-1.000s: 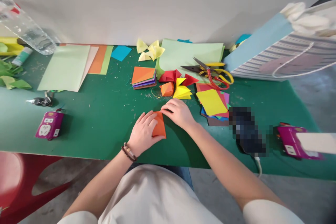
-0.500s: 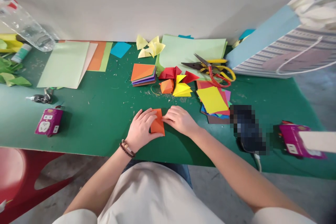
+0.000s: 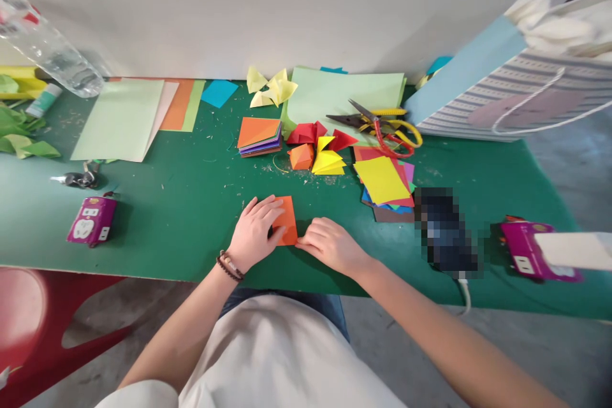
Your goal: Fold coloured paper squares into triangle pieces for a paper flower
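Between both hands: orange paper sheet [image 3: 287, 222] flat on green work mat [image 3: 167, 233], looks folded, layer count can't tell. L hand [image 3: 253, 233] palm down over sheet's left part, fingers apart, pressing, no clamp. R hand [image 3: 329, 245] just below/right, fingers together, tips at sheet's lower corner; pinch vs. touch can't tell. Beaded bracelet [image 3: 228, 266] on L wrist.

Ahead of grip: orange folded paper block [image 3: 301, 157], yellow folded paper piece [image 3: 329, 162], red folded paper piece [image 3: 302, 134]. Ahead-left: stack of origami squares [image 3: 258, 137]. Ahead-right of R hand: yellow paper square [image 3: 381, 180] on loose colored sheets, scissors [image 3: 382, 134] further back. Far left of L hand: purple socket box [image 3: 90, 220]. Right of R hand: pixelated object [image 3: 444, 229], unreadable.
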The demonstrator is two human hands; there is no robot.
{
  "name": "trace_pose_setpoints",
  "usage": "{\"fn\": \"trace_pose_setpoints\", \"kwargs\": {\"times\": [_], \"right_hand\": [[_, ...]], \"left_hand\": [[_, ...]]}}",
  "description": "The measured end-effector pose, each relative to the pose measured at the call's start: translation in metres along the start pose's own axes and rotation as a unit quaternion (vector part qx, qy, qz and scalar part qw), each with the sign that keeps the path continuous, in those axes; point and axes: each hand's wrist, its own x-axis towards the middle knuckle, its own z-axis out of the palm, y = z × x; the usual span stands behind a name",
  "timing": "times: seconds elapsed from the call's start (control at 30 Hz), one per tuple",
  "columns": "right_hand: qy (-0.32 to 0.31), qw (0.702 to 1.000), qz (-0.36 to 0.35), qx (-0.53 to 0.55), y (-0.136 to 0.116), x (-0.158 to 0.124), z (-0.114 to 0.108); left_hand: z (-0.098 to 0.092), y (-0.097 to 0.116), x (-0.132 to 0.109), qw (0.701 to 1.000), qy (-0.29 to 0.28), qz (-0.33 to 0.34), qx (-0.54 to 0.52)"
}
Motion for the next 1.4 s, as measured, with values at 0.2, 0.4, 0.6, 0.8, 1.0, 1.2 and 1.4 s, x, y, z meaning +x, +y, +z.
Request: {"fn": "trace_pose_setpoints", "kwargs": {"times": [0.2,0.4,0.6,0.8,1.0,1.2,1.4], "right_hand": [[0.028,0.993,0.073,0.084,-0.01,-0.007,-0.004],[0.084,0.971,0.181,0.13,-0.014,0.0,-0.003],[0.074,0.971,0.201,0.105,-0.005,0.016,-0.003],[0.107,0.964,0.218,0.111,0.012,0.037,0.0],[0.132,0.959,0.218,0.127,0.029,0.059,0.003],[0.166,0.949,0.231,0.134,0.027,0.056,0.005],[0.105,0.97,0.181,0.123,0.017,0.05,-0.008]], "left_hand": [[0.0,-0.002,-0.002,1.0,-0.008,0.006,0.0],[0.0,-0.003,-0.002,1.0,-0.011,0.005,-0.005],[0.0,-0.003,-0.002,1.0,-0.014,0.003,-0.015],[-0.002,-0.003,-0.001,1.0,-0.017,0.005,-0.02],[-0.002,-0.004,-0.001,0.999,-0.015,0.012,-0.029],[0.0,-0.005,-0.004,0.999,0.018,0.012,-0.04],[-0.005,-0.008,-0.005,0.98,0.109,-0.043,-0.161]]}}
